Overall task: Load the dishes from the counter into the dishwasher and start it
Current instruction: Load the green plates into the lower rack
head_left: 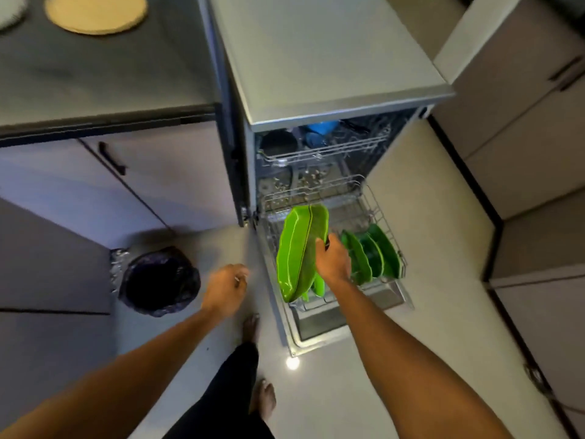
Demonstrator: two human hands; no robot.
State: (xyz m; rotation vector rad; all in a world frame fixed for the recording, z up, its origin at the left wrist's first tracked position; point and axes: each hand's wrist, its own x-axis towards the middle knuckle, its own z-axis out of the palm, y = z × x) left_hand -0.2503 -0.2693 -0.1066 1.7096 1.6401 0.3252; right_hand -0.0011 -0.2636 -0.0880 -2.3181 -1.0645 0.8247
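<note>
2 green plates (pixel 297 251), in R hand (pixel 332 261)

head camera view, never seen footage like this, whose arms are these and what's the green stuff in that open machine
This is one picture from a wide-angle camera worn on a person's head, looking down, so the arms are that person's own. There is no robot. The open machine is a dishwasher with its lower rack slid out. The right hand grips a large green dish by its edge, at the rack; it may be two dishes together. More green plates stand in the rack to its right. The left hand hangs nearby and holds nothing. On the dark counter, upper left, lies a round tan plate. A lined bin stands on the floor.
</note>
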